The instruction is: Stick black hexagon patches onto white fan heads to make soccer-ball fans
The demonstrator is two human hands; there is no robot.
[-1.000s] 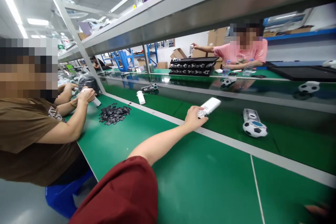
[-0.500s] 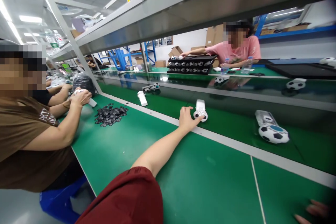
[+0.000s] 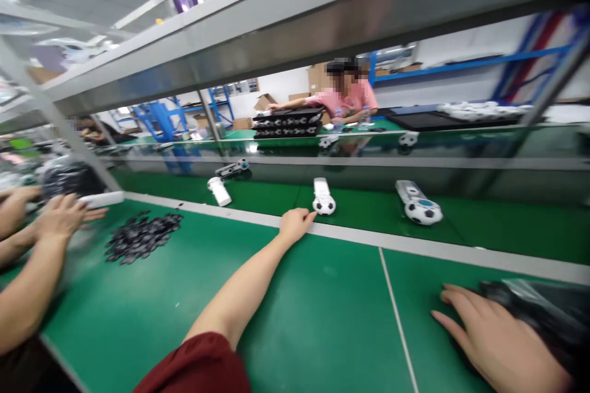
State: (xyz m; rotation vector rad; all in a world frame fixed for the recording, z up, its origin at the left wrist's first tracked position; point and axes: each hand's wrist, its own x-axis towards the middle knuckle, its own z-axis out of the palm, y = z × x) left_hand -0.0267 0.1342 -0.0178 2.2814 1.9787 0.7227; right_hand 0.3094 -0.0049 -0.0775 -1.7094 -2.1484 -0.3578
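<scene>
Left hand (image 3: 295, 225): fingers curled in, just left of ball unit (image 3: 324, 201) (white handle, black-and-white soccer-ball end). Can't tell if fingertips touch it or if anything's inside the curl. Right hand (image 3: 495, 334): fingers spread, back up, well right of ball unit and nearer the wearer, beside black plastic (image 3: 550, 307); contact unclear.

Ball unit lies on green lane (image 3: 276, 193), ball end toward wearer. In front of it: grey rail (image 3: 350, 233), then green table (image 3: 295, 313). Right of it, apart: bigger unit with blue disc (image 3: 420, 204). Left of it: white unit (image 3: 219, 191), then dark-sided unit (image 3: 233, 167) slightly farther back. Farther left, on table: pile of black pieces (image 3: 142, 236), then co-worker's hand (image 3: 62, 218), blurred, by white handle (image 3: 105, 199). Beyond ball unit: stacked black trays (image 3: 288, 123), person in pink (image 3: 341, 103) reaching over them.
</scene>
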